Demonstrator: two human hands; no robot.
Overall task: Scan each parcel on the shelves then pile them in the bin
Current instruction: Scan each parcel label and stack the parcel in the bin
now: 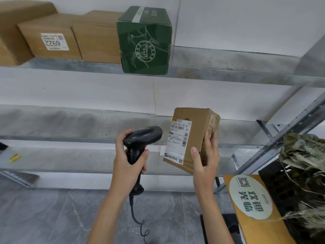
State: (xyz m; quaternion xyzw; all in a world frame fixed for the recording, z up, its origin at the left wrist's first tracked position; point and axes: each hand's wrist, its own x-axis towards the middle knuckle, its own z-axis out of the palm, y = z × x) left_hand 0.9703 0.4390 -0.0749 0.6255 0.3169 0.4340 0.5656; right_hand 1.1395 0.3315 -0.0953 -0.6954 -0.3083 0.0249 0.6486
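Gripping the scanner (140, 138), left hand (129, 159); right hand (205, 159) fingers clasp parcel (191, 136).

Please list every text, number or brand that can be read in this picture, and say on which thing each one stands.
"6922", upside down: white label on the brown box on the upper shelf.
"ONCUR", in a round emblem: green box.
"502B P021-00 69": shipping label on the held parcel; its small print is unreadable.
"欢迎光临", upside down: white round sign at lower right; its QR code is not text.

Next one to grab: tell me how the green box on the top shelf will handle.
The green box looks stiff, with crisp cardboard edges. It overhangs the shelf lip, so a nudge may tip it. Probably needs both hands, being bulky.
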